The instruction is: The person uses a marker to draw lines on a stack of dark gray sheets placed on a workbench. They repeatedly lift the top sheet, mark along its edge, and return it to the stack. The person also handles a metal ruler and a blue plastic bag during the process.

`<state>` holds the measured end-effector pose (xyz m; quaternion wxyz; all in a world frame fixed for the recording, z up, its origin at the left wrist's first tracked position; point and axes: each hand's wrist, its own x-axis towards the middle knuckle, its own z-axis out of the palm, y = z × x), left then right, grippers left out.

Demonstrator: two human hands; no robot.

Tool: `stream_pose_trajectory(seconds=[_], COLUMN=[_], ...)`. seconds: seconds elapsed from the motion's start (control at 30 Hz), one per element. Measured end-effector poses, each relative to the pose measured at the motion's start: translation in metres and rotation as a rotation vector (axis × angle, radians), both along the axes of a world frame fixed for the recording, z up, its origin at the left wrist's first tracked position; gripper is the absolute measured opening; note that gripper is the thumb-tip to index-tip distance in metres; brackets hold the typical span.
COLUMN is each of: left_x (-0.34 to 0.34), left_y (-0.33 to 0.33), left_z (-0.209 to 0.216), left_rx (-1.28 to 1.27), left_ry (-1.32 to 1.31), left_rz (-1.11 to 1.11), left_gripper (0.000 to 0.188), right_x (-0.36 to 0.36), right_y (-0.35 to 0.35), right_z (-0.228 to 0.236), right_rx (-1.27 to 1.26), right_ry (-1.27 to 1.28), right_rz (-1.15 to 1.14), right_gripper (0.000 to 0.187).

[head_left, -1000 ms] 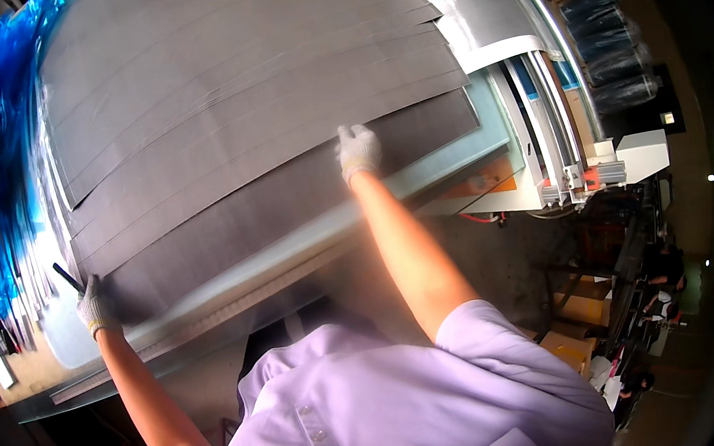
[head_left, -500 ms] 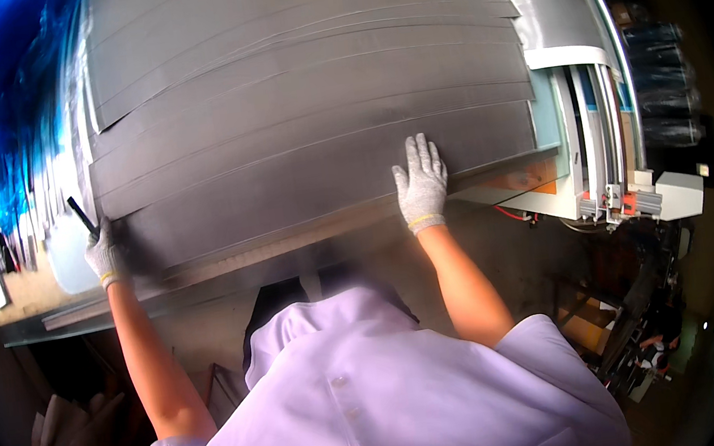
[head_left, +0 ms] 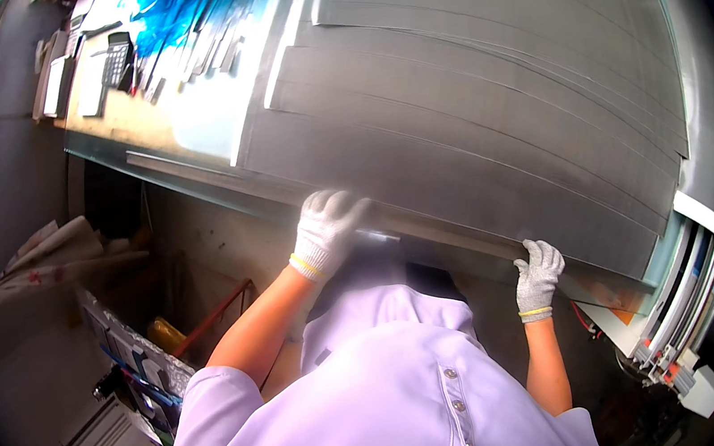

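Dark grey sheets [head_left: 453,133] lie overlapping in broad bands across the table. Along the near edge runs a long narrow strip [head_left: 216,177], grey-brown, its left end reaching past the sheets. My left hand [head_left: 328,229], in a pale knit glove with a yellow cuff line, is at this strip near its middle; its fingertips are smeared by motion. Farther right, my right hand [head_left: 539,277], gloved the same way, has its fingers bent and closed at the strip by the table edge. No black stick-like tool shows in either hand.
Blue plastic film [head_left: 176,12] and a calculator [head_left: 117,63] are at the table's far left. A white machine frame with rails [head_left: 683,270] borders the right end. Below on the left stand a red bar [head_left: 216,318] and a cluttered cart [head_left: 135,356].
The view has turned left. My left hand has come in from the left end toward the middle, and its black tool no longer shows. My right hand has gone from flat on the sheet to the near edge.
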<state>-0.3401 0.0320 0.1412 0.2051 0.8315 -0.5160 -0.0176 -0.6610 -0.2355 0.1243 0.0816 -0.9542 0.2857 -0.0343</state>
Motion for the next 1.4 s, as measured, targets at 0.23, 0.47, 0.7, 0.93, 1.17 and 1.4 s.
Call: stream_pose_trajectory(seconds=[0.23,0.47,0.7,0.93,1.17,1.4], left_x=[0.009,0.044,0.039,0.037,0.035,0.035], left_y=[0.001,-0.049,-0.055,-0.059,-0.064,-0.066], left_z=[-0.017,-0.011,-0.02,-0.021,-0.016,-0.015], left_rx=[-0.043,-0.075,-0.257,-0.239,-0.242,-0.251], left_ry=[0.133,0.167,0.094,0.084,0.091,0.087], left_rz=[0.024,0.04,0.083,0.118,0.146,0.16], left_gripper=[0.036,0.035,0.038,0.034,0.032,0.029], right_x=[0.01,0.041,0.049,0.034,0.035,0.04], right_y=[-0.015,-0.054,-0.056,-0.059,-0.06,-0.059], right_z=[0.009,-0.002,-0.016,-0.041,-0.042,-0.037], right_rx=[0.285,0.427,0.03,-0.039,-0.039,-0.041], right_ry=[-0.123,-0.377,-0.4,-0.419,-0.424,-0.438], right_rz=[-0.068,-0.249,-0.111,-0.197,-0.202,-0.188], right_gripper=[0.012,0.013,0.015,0.012,0.013,0.017])
